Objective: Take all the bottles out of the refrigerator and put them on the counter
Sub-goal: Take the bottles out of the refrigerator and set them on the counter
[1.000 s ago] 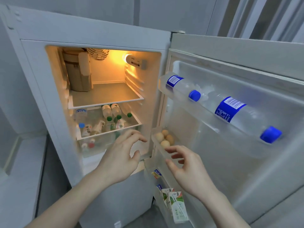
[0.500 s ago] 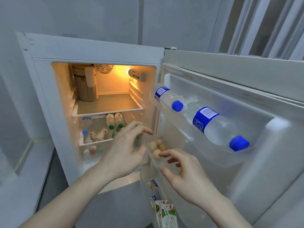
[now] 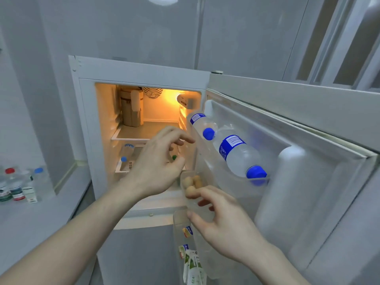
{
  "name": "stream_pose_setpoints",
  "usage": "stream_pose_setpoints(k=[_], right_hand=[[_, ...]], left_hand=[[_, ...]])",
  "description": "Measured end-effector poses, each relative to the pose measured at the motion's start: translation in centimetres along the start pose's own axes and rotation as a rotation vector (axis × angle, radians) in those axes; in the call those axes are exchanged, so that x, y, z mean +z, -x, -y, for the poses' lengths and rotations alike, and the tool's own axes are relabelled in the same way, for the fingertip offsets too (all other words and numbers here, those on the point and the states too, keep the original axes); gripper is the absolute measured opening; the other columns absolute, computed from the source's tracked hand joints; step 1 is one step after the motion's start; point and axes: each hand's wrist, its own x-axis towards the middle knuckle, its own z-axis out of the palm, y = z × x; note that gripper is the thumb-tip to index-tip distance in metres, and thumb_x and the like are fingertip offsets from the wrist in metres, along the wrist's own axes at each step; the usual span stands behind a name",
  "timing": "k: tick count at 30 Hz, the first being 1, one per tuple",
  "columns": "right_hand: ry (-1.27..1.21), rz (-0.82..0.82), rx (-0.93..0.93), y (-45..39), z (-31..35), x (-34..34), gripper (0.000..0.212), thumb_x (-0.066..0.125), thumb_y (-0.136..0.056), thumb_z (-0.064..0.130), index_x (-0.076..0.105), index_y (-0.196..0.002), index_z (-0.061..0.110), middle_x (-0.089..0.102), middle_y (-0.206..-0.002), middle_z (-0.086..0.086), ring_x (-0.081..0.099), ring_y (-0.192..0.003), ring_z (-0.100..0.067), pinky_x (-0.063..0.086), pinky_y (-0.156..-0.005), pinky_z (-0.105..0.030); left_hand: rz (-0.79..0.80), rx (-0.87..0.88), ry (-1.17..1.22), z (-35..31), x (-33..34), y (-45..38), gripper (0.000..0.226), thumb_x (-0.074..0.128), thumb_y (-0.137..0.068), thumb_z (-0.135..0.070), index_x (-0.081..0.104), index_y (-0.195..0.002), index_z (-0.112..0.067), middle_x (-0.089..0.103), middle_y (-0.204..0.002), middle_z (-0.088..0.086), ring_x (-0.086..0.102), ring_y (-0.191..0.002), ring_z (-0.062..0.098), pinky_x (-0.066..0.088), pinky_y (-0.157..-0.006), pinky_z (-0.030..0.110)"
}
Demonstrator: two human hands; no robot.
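Observation:
The small white refrigerator (image 3: 139, 70) stands open and lit inside. Two clear water bottles with blue caps lie in the door's upper rack: one (image 3: 200, 125) nearer the hinge, one (image 3: 239, 157) further out. Another blue-capped bottle (image 3: 125, 152) lies on the lower inside shelf, and a green cap (image 3: 174, 157) peeks out behind my fingers. My left hand (image 3: 158, 161) hovers open in front of that shelf, holding nothing. My right hand (image 3: 224, 223) is open, just below the door's egg tray. Several bottles (image 3: 18, 186) stand on the counter (image 3: 30, 219) at the left.
Three eggs (image 3: 192, 185) sit in a small door tray. Cartons (image 3: 193, 266) fill the door's lower rack. A tall brown container (image 3: 131, 108) stands on the top shelf. The open door (image 3: 308, 161) fills the right side.
The view has tilted up and pulled back, bringing the counter bottles into sight. My left hand has risen toward the door's upper rack; the right hand stays below the eggs.

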Motion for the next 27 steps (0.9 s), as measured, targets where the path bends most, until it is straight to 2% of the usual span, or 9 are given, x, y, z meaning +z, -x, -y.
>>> stream_pose_setpoints(k=[3, 6, 10, 12, 14, 16, 20, 23, 27], right_hand=[[-0.002, 0.148, -0.116, 1.5, 2.4, -2.7, 0.032, 0.068, -0.087, 0.047, 0.062, -0.118, 0.041, 0.060, -0.114, 0.028, 0.059, -0.101, 0.005, 0.051, -0.088, -0.025], [-0.106, 0.254, -0.183, 2.3, 5.8, -7.1, 0.024, 0.070, -0.089, 0.040, 0.067, -0.114, 0.040, 0.067, -0.106, 0.024, 0.066, -0.093, 0.000, 0.053, -0.075, -0.020], [-0.033, -0.014, -0.226, 0.2, 7.4, -11.9, 0.015, 0.068, -0.089, 0.029, 0.070, -0.102, 0.036, 0.070, -0.090, 0.017, 0.067, -0.078, -0.006, 0.052, -0.066, -0.024], [0.101, -0.184, -0.211, -1.5, 7.1, -13.2, 0.018, 0.066, -0.086, 0.026, 0.070, -0.101, 0.034, 0.069, -0.086, 0.017, 0.066, -0.075, -0.007, 0.054, -0.067, -0.032], [0.236, -0.273, -0.166, -3.2, 6.4, -14.2, 0.024, 0.063, -0.084, 0.025, 0.069, -0.106, 0.035, 0.069, -0.092, 0.018, 0.066, -0.083, -0.010, 0.054, -0.065, -0.032], [0.363, -0.232, -0.081, -4.4, 5.5, -14.9, 0.033, 0.061, -0.083, 0.023, 0.067, -0.114, 0.034, 0.069, -0.107, 0.014, 0.065, -0.097, -0.015, 0.056, -0.071, -0.035], [0.563, -0.072, 0.073, -5.6, 3.8, -15.2, 0.051, 0.062, -0.080, 0.027, 0.059, -0.130, 0.035, 0.067, -0.121, 0.003, 0.062, -0.109, -0.025, 0.058, -0.084, -0.041], [0.654, 0.013, 0.121, -5.7, 3.5, -15.4, 0.052, 0.069, -0.076, 0.038, 0.060, -0.127, 0.033, 0.065, -0.115, 0.001, 0.064, -0.101, -0.028, 0.058, -0.079, -0.037], [0.796, 0.122, 0.157, -5.6, 3.7, -15.9, 0.056, 0.075, -0.071, 0.046, 0.060, -0.121, 0.027, 0.064, -0.099, 0.000, 0.062, -0.084, -0.027, 0.048, -0.063, -0.030]], left_hand=[[0.048, -0.024, -0.015, -1.2, 0.4, -2.7, 0.035, 0.055, -0.084, -0.014, 0.066, -0.113, -0.028, 0.059, -0.116, -0.011, 0.058, -0.106, 0.007, 0.051, -0.089, 0.034], [0.116, -0.050, -0.110, -1.6, 0.8, -6.0, 0.031, 0.057, -0.090, -0.017, 0.065, -0.117, -0.029, 0.058, -0.118, -0.010, 0.057, -0.107, 0.004, 0.051, -0.091, 0.033], [0.280, -0.058, -0.237, -1.1, 0.8, -10.2, 0.032, 0.060, -0.087, -0.022, 0.066, -0.119, -0.028, 0.059, -0.119, -0.007, 0.057, -0.110, 0.012, 0.048, -0.089, 0.029], [0.375, -0.030, -0.281, -1.5, 0.9, -11.6, 0.024, 0.059, -0.082, -0.036, 0.064, -0.105, -0.036, 0.061, -0.116, -0.004, 0.057, -0.108, 0.016, 0.047, -0.085, 0.029], [0.476, -0.035, -0.344, -1.9, 1.2, -13.0, 0.016, 0.061, -0.082, -0.031, 0.053, -0.090, -0.042, 0.061, -0.112, -0.002, 0.057, -0.106, 0.020, 0.050, -0.086, 0.036], [0.577, -0.064, -0.419, -2.1, 1.9, -14.1, 0.027, 0.063, -0.084, -0.018, 0.053, -0.096, -0.039, 0.060, -0.114, -0.001, 0.057, -0.107, 0.024, 0.050, -0.088, 0.039], [0.693, -0.108, -0.539, -2.7, 3.5, -15.9, 0.044, 0.068, -0.086, -0.018, 0.062, -0.128, -0.029, 0.058, -0.131, 0.000, 0.054, -0.111, 0.020, 0.043, -0.082, 0.029], [0.761, -0.128, -0.638, -3.4, 4.7, -16.7, 0.060, 0.072, -0.085, -0.014, 0.055, -0.141, -0.027, 0.054, -0.143, -0.001, 0.053, -0.125, 0.023, 0.044, -0.086, 0.030], [0.781, -0.076, -0.784, -4.0, 6.4, -16.8, 0.067, 0.076, -0.084, -0.011, 0.050, -0.144, -0.027, 0.058, -0.138, 0.002, 0.057, -0.116, 0.026, 0.047, -0.079, 0.032]])
